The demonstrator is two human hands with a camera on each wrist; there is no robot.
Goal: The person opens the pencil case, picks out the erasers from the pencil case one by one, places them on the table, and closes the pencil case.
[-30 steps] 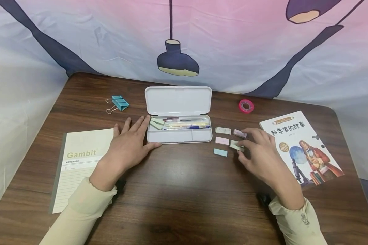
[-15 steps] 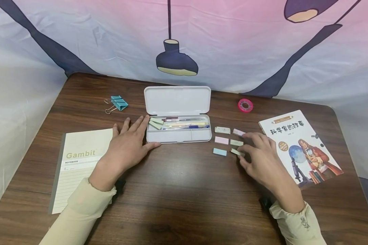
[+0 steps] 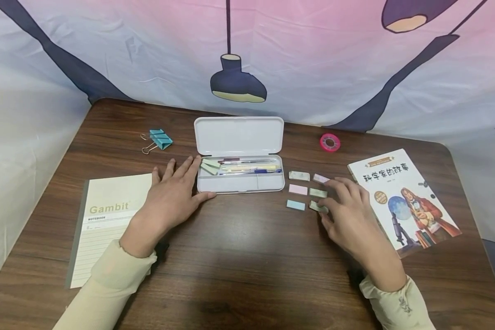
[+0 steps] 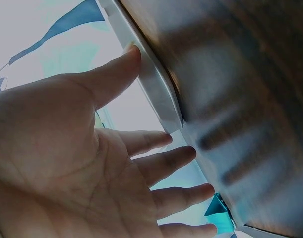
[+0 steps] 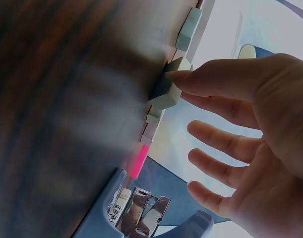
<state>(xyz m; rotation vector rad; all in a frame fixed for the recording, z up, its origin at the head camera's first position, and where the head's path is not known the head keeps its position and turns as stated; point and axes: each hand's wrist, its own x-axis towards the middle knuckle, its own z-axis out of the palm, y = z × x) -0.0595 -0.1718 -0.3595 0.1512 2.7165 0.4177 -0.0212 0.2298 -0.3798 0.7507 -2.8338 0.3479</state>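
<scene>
My left hand (image 3: 169,199) lies with fingers spread at the left side of an open white pencil case (image 3: 228,184), its thumb touching the front left corner. Two pale green erasers (image 3: 210,166) and several pens (image 3: 251,168) lie inside the case. To its right, several small erasers sit in two columns: a whitish one (image 3: 299,176), a pink one (image 3: 298,189), a blue one (image 3: 295,205), a purple one (image 3: 321,178) and a green one (image 3: 318,192). At the column's near end, my right hand (image 3: 352,217) pinches another green eraser (image 5: 166,91) between thumb and forefinger.
A notebook (image 3: 103,229) lies partly under the left forearm. Behind it is a blue binder clip (image 3: 161,139). A pink tape roll (image 3: 330,142) lies at the back right. A book (image 3: 402,201) is beside the right hand. A printed cloth hangs behind the table (image 3: 239,275).
My right hand has shifted slightly toward me. The near green eraser came apart from the other green one and has turned to line up below it. My left hand stays put.
</scene>
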